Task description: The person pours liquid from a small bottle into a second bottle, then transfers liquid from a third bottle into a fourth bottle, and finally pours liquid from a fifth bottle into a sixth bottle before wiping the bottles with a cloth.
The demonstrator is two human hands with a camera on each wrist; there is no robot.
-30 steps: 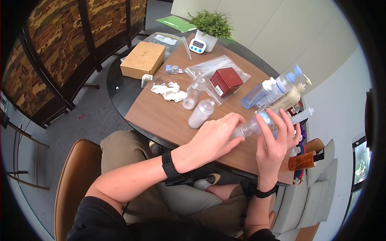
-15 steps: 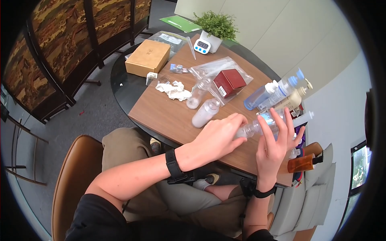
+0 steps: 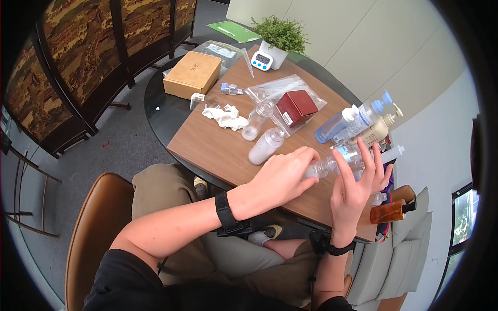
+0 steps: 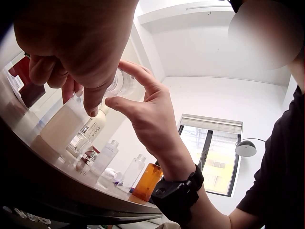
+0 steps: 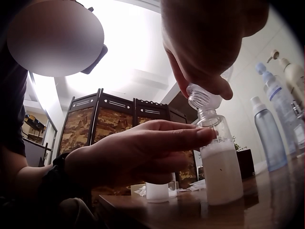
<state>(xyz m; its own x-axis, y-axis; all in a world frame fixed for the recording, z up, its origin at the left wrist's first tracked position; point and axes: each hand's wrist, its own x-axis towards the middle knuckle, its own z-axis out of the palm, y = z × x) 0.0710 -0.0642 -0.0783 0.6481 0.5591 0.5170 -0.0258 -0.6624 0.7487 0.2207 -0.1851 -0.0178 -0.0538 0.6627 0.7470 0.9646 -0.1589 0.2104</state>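
Observation:
My left hand point(image 3: 282, 176) holds the neck of a clear bottle of whitish liquid, which stands upright on the table point(image 5: 262, 195); its body point(image 5: 221, 171) shows in the right wrist view. Above it, my right hand point(image 3: 355, 194) grips a labelled clear bottle point(image 3: 347, 153) with spread, bent fingers. That bottle is tilted, its threaded mouth point(image 5: 198, 101) at the lower bottle's opening. In the left wrist view my right hand point(image 4: 152, 114) curves round the tilted bottle. Two more clear bottles, one with whitish contents point(image 3: 263, 149) and one mostly see-through point(image 3: 253, 127), stand left of my hands.
Behind my hands are a dark red box point(image 3: 297, 108) on a plastic bag and several pump bottles point(image 3: 334, 124). Crumpled tissue point(image 3: 225, 117), a cardboard box point(image 3: 192, 74), a timer point(image 3: 261, 60) and a potted plant point(image 3: 280, 35) lie farther back. An amber bottle point(image 3: 386, 212) is at the right.
The head view has shifted slightly, so the table's things appear a little farther right. My right fingers have shifted slightly on the tilted bottle; my left hand keeps its hold.

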